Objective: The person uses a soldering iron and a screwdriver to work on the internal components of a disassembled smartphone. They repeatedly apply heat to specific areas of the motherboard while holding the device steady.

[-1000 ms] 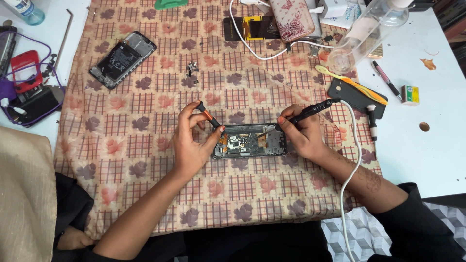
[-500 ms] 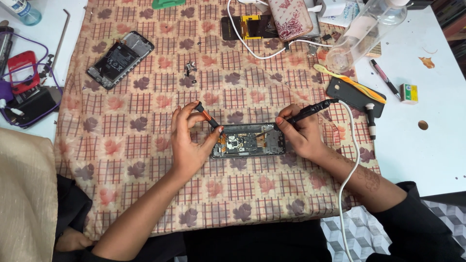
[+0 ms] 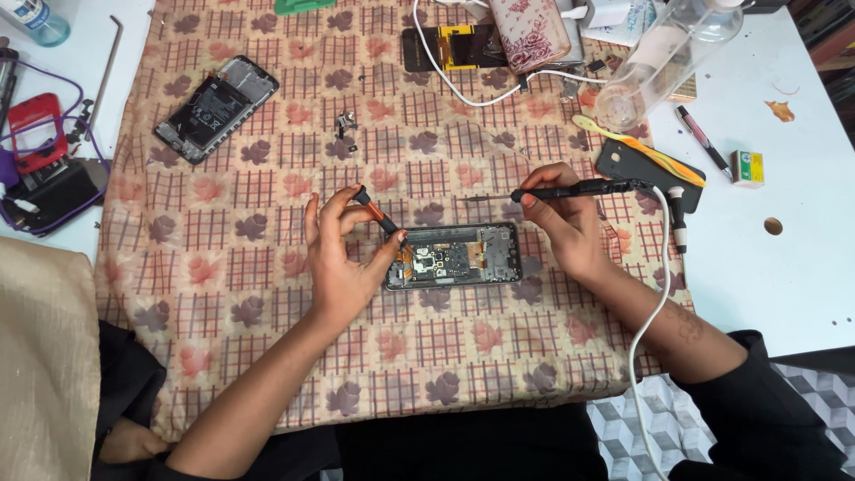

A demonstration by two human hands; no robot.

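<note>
Opened smartphone (image 3: 456, 256) lies flat at centre of checked leaf-pattern cloth (image 3: 267, 294). Left hand (image 3: 343, 258) fingers closed around orange-black tweezers (image 3: 378, 216), tip at phone's left end. Right hand (image 3: 565, 223) pinches black soldering iron (image 3: 579, 188), tip raised just above phone. White cable (image 3: 655, 294) trails along right forearm.

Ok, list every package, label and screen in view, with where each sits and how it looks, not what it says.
Small box: right on the white table, rectangular, yellow with green and red.
Bottle label: top left corner, white band on a clear blue-tinted bottle.
Phone screen: top centre on the cloth, dark rectangle with a yellow patch.
Open phone: centre, between the left hand and right hand, no screen showing.
</note>
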